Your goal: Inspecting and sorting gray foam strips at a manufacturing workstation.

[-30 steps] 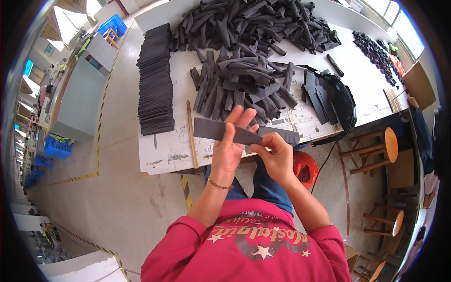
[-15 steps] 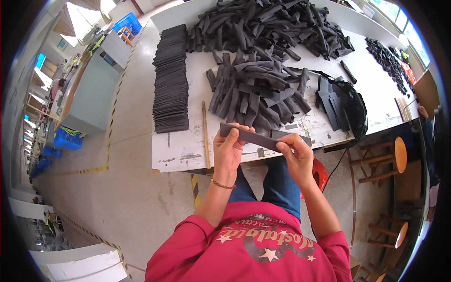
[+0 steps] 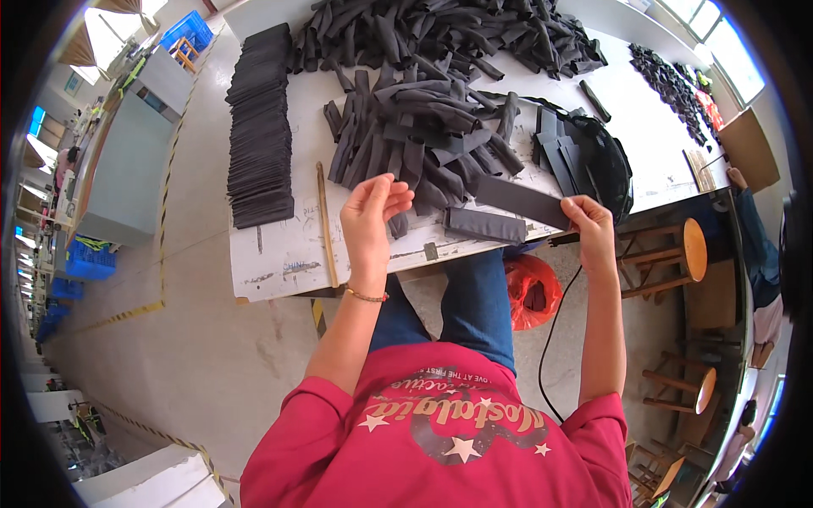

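Observation:
My right hand (image 3: 592,227) pinches one end of a flat, stiff dark grey strip (image 3: 521,203), which stretches leftward over the table's front edge. My left hand (image 3: 369,222) is raised to the left of it, fingers loosely bent and apart, holding nothing. Below the strip, a dark grey fabric sleeve (image 3: 484,226) lies along the table edge. Just beyond my hands is a loose heap of similar curled fabric pieces (image 3: 423,127). To the right, flat dark strips (image 3: 555,152) rest against a black bag (image 3: 605,161).
A tall neat stack of dark pieces (image 3: 259,127) runs along the table's left side, with a wooden stick (image 3: 326,224) near it. A larger fabric pile (image 3: 457,34) covers the back. Below the table hangs a red plastic bag (image 3: 532,292); wooden stools (image 3: 693,250) stand right.
My left hand has let go of the strip and moved left. My right hand has carried the strip rightward. The view has shifted right, and the sleeve at the edge shows more fully.

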